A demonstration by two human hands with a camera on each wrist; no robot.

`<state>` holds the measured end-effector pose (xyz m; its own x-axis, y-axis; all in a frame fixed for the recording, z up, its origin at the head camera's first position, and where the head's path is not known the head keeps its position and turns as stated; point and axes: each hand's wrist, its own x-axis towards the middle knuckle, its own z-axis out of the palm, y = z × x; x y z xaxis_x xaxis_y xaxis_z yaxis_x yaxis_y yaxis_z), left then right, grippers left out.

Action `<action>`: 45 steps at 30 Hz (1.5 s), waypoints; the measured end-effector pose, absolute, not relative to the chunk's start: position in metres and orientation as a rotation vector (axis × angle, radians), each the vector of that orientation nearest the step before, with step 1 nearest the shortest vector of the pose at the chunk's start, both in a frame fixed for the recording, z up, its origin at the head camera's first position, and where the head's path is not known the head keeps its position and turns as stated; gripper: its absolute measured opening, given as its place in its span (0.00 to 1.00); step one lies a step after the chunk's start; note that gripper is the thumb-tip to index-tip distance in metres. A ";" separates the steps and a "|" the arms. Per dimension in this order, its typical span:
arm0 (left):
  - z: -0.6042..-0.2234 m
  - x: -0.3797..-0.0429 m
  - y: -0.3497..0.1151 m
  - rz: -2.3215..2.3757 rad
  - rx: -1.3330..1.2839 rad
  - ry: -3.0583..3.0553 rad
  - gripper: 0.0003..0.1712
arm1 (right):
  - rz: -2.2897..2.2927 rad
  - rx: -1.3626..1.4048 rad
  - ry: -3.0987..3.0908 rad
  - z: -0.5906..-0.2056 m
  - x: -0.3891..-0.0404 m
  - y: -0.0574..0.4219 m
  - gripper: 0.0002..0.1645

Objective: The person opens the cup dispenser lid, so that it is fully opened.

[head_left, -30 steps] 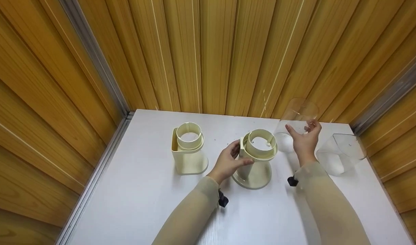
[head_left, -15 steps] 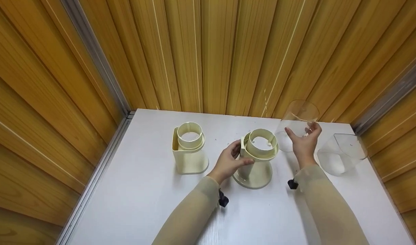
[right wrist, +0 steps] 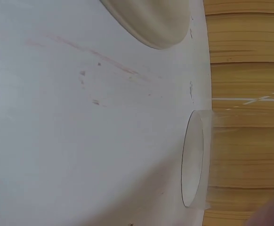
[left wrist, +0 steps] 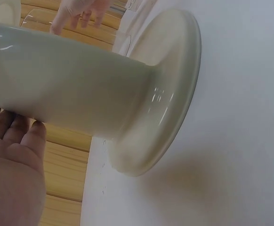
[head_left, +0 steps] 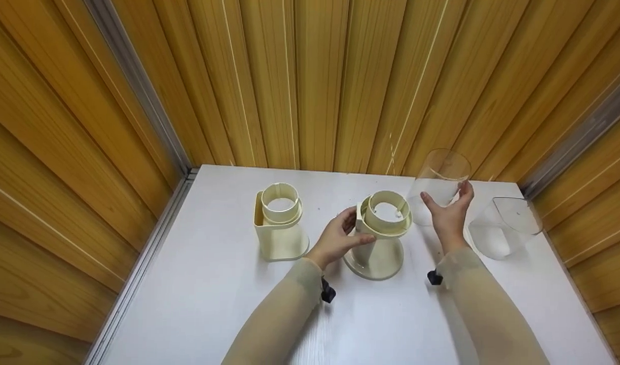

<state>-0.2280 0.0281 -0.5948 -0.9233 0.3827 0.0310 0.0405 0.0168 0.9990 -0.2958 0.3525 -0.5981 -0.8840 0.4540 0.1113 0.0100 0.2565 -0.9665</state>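
Note:
My left hand (head_left: 337, 242) grips the upper body of a cream plastic stand (head_left: 379, 256), thumb in front and fingers behind. This stand is upright, with a round flared base and a ring-shaped collar on top. In the left wrist view, fingertips (left wrist: 37, 129) touch the side of the stand (left wrist: 76, 80). Farther right, my right hand (head_left: 449, 220) holds a clear round cylinder (head_left: 444, 165) between thumb and fingers. The cylinder (right wrist: 240, 160) is upright in the right wrist view, its lower rim at the tabletop; whether it touches the surface I cannot tell.
A second cream stand (head_left: 284, 242), with a flat-sided pocket, is to the left. At the right lies a clear, flat-sided container (head_left: 505, 230). All are on a white table (head_left: 203, 294), with wood-patterned walls (head_left: 320, 86) around its back and sides.

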 end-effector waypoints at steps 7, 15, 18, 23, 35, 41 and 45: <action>-0.584 -0.233 0.022 2.004 0.484 2.090 0.57 | 1.615 -0.326 -2.146 -0.576 -0.291 0.348 0.74; -0.540 -0.240 0.003 2.015 0.660 2.254 0.67 | 1.550 -0.065 -2.067 -0.534 -0.277 0.351 0.55; -0.516 -0.239 -0.009 2.067 0.734 2.267 0.73 | 1.521 0.069 -2.044 -0.514 -0.265 0.349 0.48; -0.479 -0.231 -0.034 2.135 0.804 2.245 0.76 | 1.442 0.183 -2.081 -0.487 -0.244 0.347 0.43; -0.416 -0.208 -0.119 1.926 0.967 2.613 0.59 | 1.077 0.306 -2.356 -0.448 -0.216 0.376 0.45; -0.409 -0.219 -0.165 1.678 0.788 2.961 0.57 | 0.830 0.287 -2.512 -0.445 -0.213 0.397 0.44; -0.418 -0.229 -0.190 1.449 0.572 3.167 0.59 | 0.660 0.251 -2.562 -0.450 -0.216 0.411 0.47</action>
